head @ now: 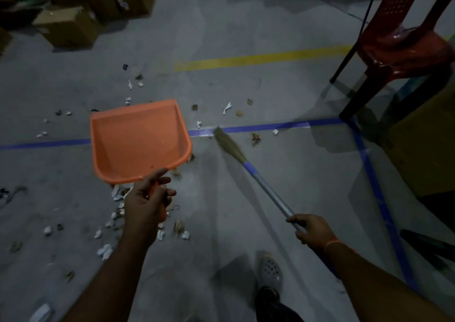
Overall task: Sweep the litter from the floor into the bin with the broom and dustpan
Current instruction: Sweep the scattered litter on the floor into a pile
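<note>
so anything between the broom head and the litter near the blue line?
Nothing visible. The broom bristles sit on the blue tape line, with scraps of litter on bare floor just beyond. The dustpan is held off to the left.

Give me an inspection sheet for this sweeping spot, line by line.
Surface: grey concrete floor, blue tape line, yellow line.
Job's things: orange dustpan empty, held up; broom head near the blue line; bin not seen.
Clutter: paper and leaf litter scattered, thickest below the dustpan.
Grippers: left hand grips the dustpan handle; right hand grips the broom pole.
Cables: thin black line by the chair, unclear.
Surroundings: cardboard boxes, red chair.
</note>
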Demonstrator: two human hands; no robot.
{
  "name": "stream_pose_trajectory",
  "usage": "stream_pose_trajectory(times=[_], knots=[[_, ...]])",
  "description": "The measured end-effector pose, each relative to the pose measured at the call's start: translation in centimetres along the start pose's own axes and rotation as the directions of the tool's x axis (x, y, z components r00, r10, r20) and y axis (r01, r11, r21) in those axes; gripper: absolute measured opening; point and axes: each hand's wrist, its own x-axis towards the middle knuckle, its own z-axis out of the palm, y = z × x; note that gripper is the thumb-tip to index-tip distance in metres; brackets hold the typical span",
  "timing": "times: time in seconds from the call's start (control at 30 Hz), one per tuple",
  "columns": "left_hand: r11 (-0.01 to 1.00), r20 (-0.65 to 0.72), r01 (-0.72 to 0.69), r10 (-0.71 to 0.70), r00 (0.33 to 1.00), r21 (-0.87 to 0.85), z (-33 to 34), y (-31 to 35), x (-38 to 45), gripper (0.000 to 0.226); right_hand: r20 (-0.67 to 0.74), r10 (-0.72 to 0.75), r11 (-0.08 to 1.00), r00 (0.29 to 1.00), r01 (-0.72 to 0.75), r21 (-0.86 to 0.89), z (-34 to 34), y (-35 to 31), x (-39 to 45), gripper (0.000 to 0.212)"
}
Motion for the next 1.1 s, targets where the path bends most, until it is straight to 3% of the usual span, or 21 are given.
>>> stream_pose_trajectory(times=[0.13, 0.27, 0.4, 0.57, 0.73, 0.8, 0.93, 1.1], knots=[[1.0, -0.001, -0.007, 0.007, 1.0, -0.003, 3.3, 1.3, 1.4, 0.038, -0.078, 0.069, 0.997, 0.995, -0.071, -0.025, -5.6, 2.5, 3.3, 0.047], [1.0, 0.001, -0.013, 0.013, 1.0, -0.011, 5.5, 1.7, 2.6, 0.04, -0.125, 0.218, 0.975, 0.968, -0.211, 0.066, -8.0, 3.8, 5.8, 0.044], [1.0, -0.018, -0.019, 0.02, 1.0, 0.009, 6.3, 1.9, 3.6, 0.04, -0.068, 0.248, 0.968, 0.966, -0.245, 0.048, -7.7, 4.1, 7.5, 0.045], [0.999, -0.047, -0.019, 0.02, 0.999, 0.039, 7.1, 2.4, 4.5, 0.038, 0.139, 0.086, 0.988, 0.987, -0.068, -0.135, -4.7, 2.0, 9.8, 0.045], [0.999, -0.045, -0.019, 0.021, 0.999, 0.037, 8.1, 2.8, 6.1, 0.038, 0.356, -0.071, 0.956, 0.932, 0.165, -0.241, -3.1, -2.9, 12.1, 0.046], [0.999, -0.054, -0.032, 0.033, 0.998, 0.022, 8.6, 3.2, 6.7, 0.037, 0.384, -0.11, 0.951, 0.917, 0.209, -0.228, -3.6, -4.5, 12.9, 0.047], [0.999, -0.079, -0.03, 0.028, 0.996, -0.024, 9.4, 3.9, 8.2, 0.037, 0.288, -0.173, 0.952, 0.942, 0.235, -0.196, -5.9, -5.5, 15.5, 0.045], [0.998, -0.1, -0.008, 0.002, 0.995, -0.062, 9.5, 3.4, 11.6, 0.037, 0.035, -0.167, 0.975, 0.985, 0.171, -0.144, -11.1, -5.2, 19.8, 0.046]])
